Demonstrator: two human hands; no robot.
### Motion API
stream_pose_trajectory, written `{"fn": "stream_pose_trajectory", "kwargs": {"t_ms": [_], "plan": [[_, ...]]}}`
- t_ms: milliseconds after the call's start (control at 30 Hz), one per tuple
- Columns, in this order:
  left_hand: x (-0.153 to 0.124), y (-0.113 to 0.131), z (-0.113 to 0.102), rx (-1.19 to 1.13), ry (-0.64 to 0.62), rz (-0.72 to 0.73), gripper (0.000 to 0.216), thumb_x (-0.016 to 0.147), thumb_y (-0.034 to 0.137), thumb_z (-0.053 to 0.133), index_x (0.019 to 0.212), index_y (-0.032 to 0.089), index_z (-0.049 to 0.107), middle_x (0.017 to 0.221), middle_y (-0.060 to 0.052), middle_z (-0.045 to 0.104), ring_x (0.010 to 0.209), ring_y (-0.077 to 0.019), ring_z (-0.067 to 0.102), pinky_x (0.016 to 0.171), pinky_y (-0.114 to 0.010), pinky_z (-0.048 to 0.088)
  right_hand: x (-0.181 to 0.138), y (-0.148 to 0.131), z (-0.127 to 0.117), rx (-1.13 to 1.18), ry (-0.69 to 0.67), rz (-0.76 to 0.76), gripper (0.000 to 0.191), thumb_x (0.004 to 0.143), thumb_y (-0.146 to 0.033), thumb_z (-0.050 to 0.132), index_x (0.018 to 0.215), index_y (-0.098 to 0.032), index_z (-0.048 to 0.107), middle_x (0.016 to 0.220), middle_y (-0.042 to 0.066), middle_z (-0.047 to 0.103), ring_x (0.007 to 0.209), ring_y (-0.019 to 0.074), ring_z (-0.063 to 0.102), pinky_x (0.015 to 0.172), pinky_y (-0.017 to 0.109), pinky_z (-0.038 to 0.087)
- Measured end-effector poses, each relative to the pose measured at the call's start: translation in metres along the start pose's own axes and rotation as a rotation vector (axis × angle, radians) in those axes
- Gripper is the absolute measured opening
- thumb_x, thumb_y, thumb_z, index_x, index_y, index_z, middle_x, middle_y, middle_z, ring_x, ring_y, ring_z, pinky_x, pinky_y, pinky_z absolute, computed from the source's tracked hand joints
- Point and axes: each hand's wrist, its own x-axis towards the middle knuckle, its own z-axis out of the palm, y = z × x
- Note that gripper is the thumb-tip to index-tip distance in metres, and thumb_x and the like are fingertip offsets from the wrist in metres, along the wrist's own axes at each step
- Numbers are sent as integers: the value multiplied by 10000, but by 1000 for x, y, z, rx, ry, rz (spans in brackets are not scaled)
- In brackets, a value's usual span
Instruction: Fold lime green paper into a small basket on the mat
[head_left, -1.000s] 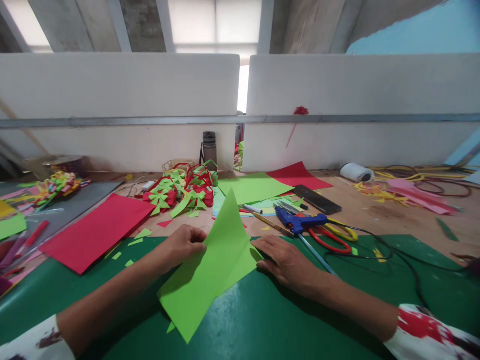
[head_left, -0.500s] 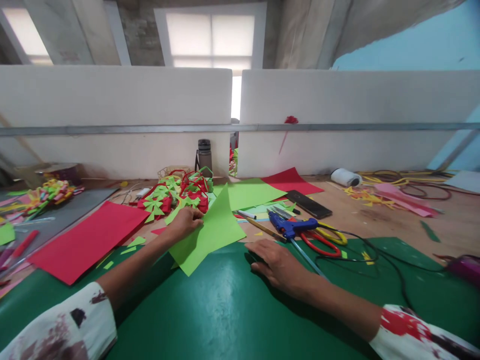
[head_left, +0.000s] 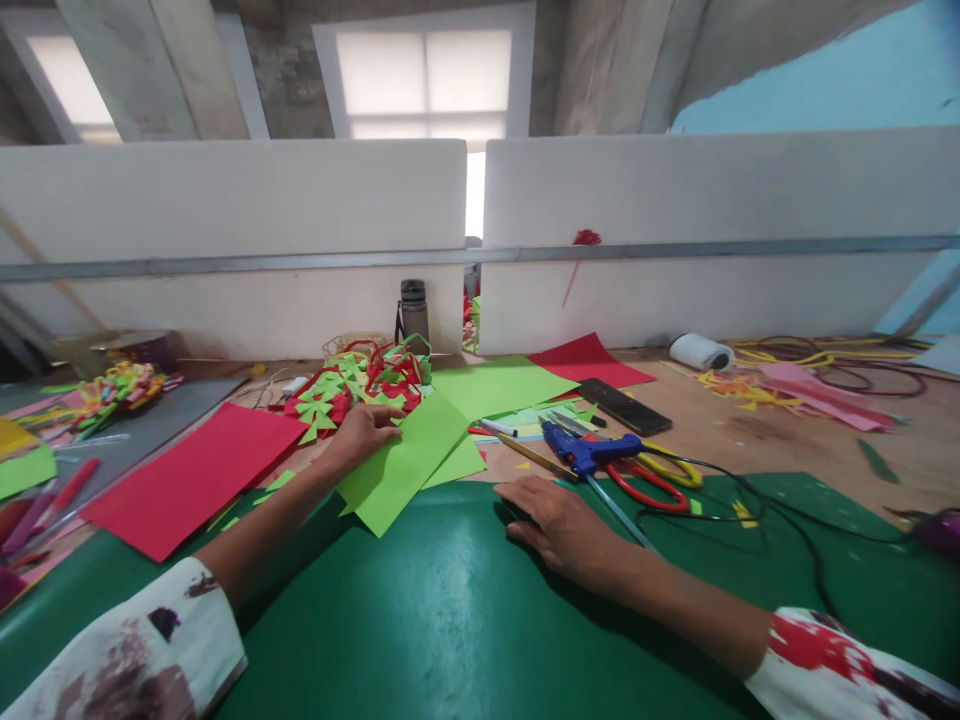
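My left hand (head_left: 364,428) is stretched forward and pinches the far edge of a folded light-green paper sheet (head_left: 409,465). The sheet lies nearly flat at the far rim of the dark green cutting mat (head_left: 465,610). Just beyond the hand sits a heap of red and green paper pieces (head_left: 352,385). My right hand (head_left: 559,520) rests palm down on the mat with fingers spread, holding nothing. It lies close to a blue glue gun (head_left: 589,452) and red-handled scissors (head_left: 649,485).
A red sheet (head_left: 187,475) lies at the left, more green (head_left: 499,385) and red sheets (head_left: 585,358) farther back. A black phone (head_left: 622,405), a dark bottle (head_left: 412,310), a white tape roll (head_left: 697,352), black cable (head_left: 780,500) and paper strips (head_left: 802,390) crowd the wooden table before white partitions.
My left hand carried the green sheet away from me, from upright over the mat down to almost flat at the mat's far edge. My right hand stayed in place.
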Motion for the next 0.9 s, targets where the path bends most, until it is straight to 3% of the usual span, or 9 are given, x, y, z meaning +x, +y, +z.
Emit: {"fn": "stream_pose_trajectory", "kwargs": {"t_ms": [133, 233, 367, 467, 533, 633, 767, 900], "plan": [[-3, -2, -12, -28, -5, -13, 312, 914, 303, 558, 1185, 151, 535, 1180, -92, 554, 978, -222, 587, 805, -410, 514, 0, 1, 0, -6, -4, 3, 339, 819, -127, 557, 1155, -88, 584, 1129, 166, 633, 1045, 257, 572, 913, 402, 460], [-3, -7, -37, 45, -16, -36, 310, 916, 305, 555, 1183, 150, 535, 1172, -90, 557, 973, -221, 589, 805, -411, 515, 0, 1, -1, -8, -4, 7, 334, 817, -135, 561, 1148, -95, 585, 1125, 162, 634, 1046, 256, 571, 913, 397, 459], [-5, -16, -78, 280, 2, -75, 309, 908, 308, 565, 1172, 148, 547, 1176, -83, 558, 976, -231, 588, 799, -403, 516, 0, 1, -1, -5, -1, 4, 318, 830, -136, 535, 1143, -111, 585, 1114, 158, 637, 1033, 252, 577, 892, 402, 471], [-9, -12, -92, 499, 81, -91, 302, 912, 306, 560, 1174, 157, 544, 1177, -85, 556, 985, -227, 585, 811, -405, 512, 0, 1, -1, -2, 3, -1, 316, 831, -125, 523, 1141, -109, 584, 1108, 165, 635, 1035, 257, 577, 886, 410, 472], [-13, -1, -83, 612, 122, -68, 304, 916, 303, 557, 1182, 159, 535, 1174, -89, 555, 987, -222, 586, 816, -411, 510, 0, 1, -1, -2, 5, -5, 318, 832, -126, 523, 1144, -119, 582, 1103, 160, 636, 1036, 256, 575, 884, 410, 473], [-23, 27, -43, 713, 83, 36, 300, 921, 305, 548, 1182, 158, 536, 1179, -92, 554, 986, -220, 585, 821, -416, 509, 0, 1, 0, -9, 7, -8, 323, 824, -120, 531, 1143, -127, 582, 1099, 158, 637, 1038, 259, 574, 876, 412, 477], [-42, 58, 25, 781, -152, 197, 297, 920, 308, 549, 1174, 154, 539, 1168, -91, 559, 977, -218, 588, 816, -414, 510, -1, 1, 0, -17, -1, -12, 307, 827, -123, 532, 1129, -115, 587, 1081, 156, 642, 1008, 252, 583, 866, 398, 482], [-53, 65, 56, 849, -274, 237, 304, 917, 305, 555, 1175, 145, 539, 1165, -97, 559, 976, -219, 589, 815, -410, 511, 0, 1, 1, -16, 1, -20, 308, 842, -133, 514, 1140, -97, 582, 1091, 164, 640, 1010, 258, 580, 876, 407, 475]]}}
